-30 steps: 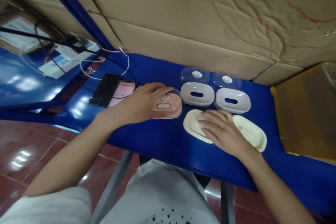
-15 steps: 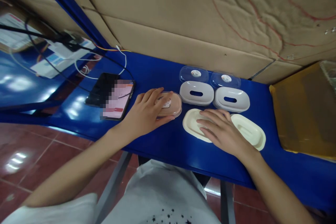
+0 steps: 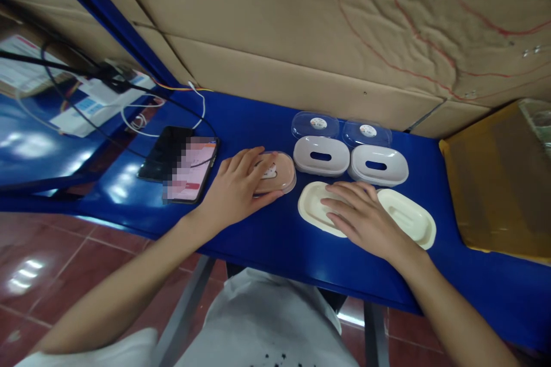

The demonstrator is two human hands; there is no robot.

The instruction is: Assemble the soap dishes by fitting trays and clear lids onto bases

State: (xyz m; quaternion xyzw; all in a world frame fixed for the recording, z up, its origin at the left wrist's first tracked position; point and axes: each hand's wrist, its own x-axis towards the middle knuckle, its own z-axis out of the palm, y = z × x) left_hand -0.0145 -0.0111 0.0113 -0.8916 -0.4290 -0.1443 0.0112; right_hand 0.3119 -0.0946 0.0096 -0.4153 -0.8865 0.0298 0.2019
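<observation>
The right hand [image 3: 361, 215] lay nearest, palm down w/ its fingers loosely apart over the left cream tray [image 3: 310, 209], not clamped on anything; can't tell if it pressed. Its heel and wrist hid part of the right cream tray [image 3: 411, 218], just beside. Both trays lay flat on the blue surface [image 3: 262, 249], prob. w/o anything fitted to them.

A bit farther over, the left hand [image 3: 235, 189] was on the pink box [image 3: 284, 175], thumb along its near edge, other fingers across the top and far side. Can't tell whether it gripped or only rested. The box sat left of the left tray, apart from it, w/ what looked like a clear lid on, so approx. a finished piece, I'd say.

To the left were 2 phones: a lit phone [image 3: 189, 178] and, partly behind it, a dark phone [image 3: 161, 152].

Beyond the trays: left white bowl [image 3: 321, 145] and right white bowl [image 3: 379, 153], side by side, slots showing blue. Behind them were the left clear lid [image 3: 317, 132] and right clear lid [image 3: 367, 139], both off the bowls. My read: the white/cream pcs were all separate, w/ no assembly done there yet.
</observation>
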